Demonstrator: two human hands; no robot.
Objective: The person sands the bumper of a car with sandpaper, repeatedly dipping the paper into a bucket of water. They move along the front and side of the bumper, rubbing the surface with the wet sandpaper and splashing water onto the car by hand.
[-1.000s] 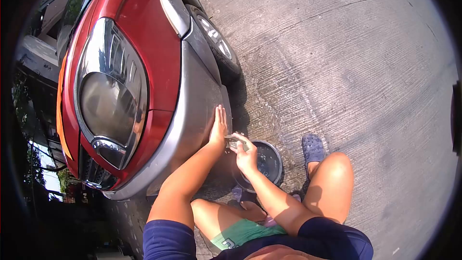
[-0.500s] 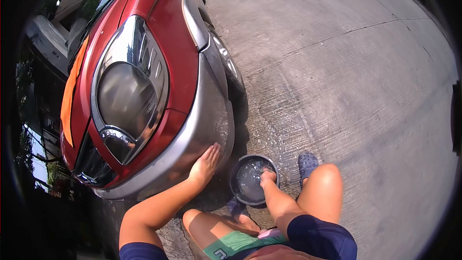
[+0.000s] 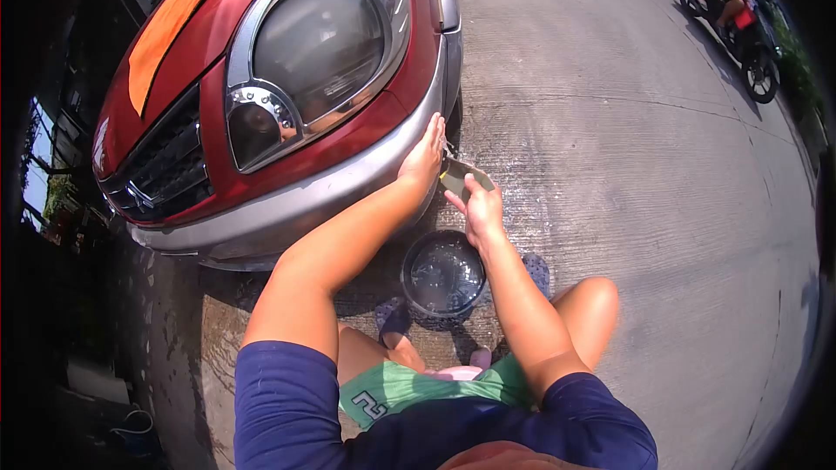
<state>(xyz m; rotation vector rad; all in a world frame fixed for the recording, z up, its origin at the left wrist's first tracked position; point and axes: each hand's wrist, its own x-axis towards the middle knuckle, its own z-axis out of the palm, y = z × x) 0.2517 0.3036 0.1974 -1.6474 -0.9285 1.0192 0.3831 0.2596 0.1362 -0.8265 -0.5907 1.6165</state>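
My left hand (image 3: pixel 421 157) lies flat against the silver bumper (image 3: pixel 348 187) of a red car, fingers stretched out and nothing seen in them. Just to its right, my right hand (image 3: pixel 481 207) pinches a small, flat grey-green sheet (image 3: pixel 466 177), which looks like sandpaper and has a yellow spot at its left edge. Water glints between the sheet and my left fingertips. Below my hands, a dark round basin (image 3: pixel 405 283) of water stands on the wet concrete, between my feet.
The car's large headlight (image 3: pixel 320 39) is above my left hand. An orange cloth or strip (image 3: pixel 170 30) lies along the hood. Ridged concrete (image 3: pixel 627 174) stretches right. People ride a motorcycle (image 3: pixel 747 39) at the upper right. My clogs (image 3: pixel 394 317) flank the basin.
My right hand has come out of the basin and up beside the bumper, now holding the grey-green sheet. My left hand moved up along the bumper. The view shifted; a motorcycle appeared.
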